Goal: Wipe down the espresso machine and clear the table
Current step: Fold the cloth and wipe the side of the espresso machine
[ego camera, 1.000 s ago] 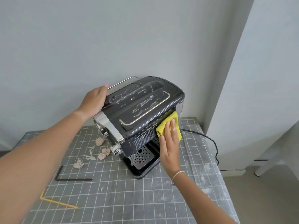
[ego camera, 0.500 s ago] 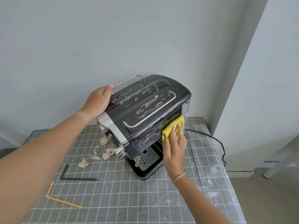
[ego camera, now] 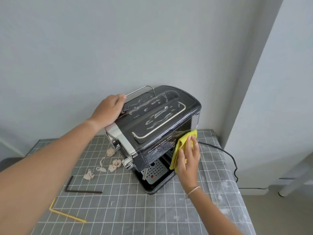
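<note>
A plain room in a home, set up as a makeshift coffee corner.

A household espresso machine [ego camera: 155, 133] stands on a small desk [ego camera: 152, 214] covered with a grey cloth printed in a white grid, pushed into a corner of bare, pale grey painted walls [ego camera: 84, 48]. A black power cord [ego camera: 225, 155] runs off the desk's right edge and down toward the skirting. Beyond that edge the floor [ego camera: 279, 216] is smooth and beige, and a white leg of some furniture [ego camera: 293, 187] stands on it. Crumpled bits of paper [ego camera: 115, 164] and two bent straws, one black [ego camera: 81, 191] and one yellow [ego camera: 66, 212], lie on the cloth.
</note>
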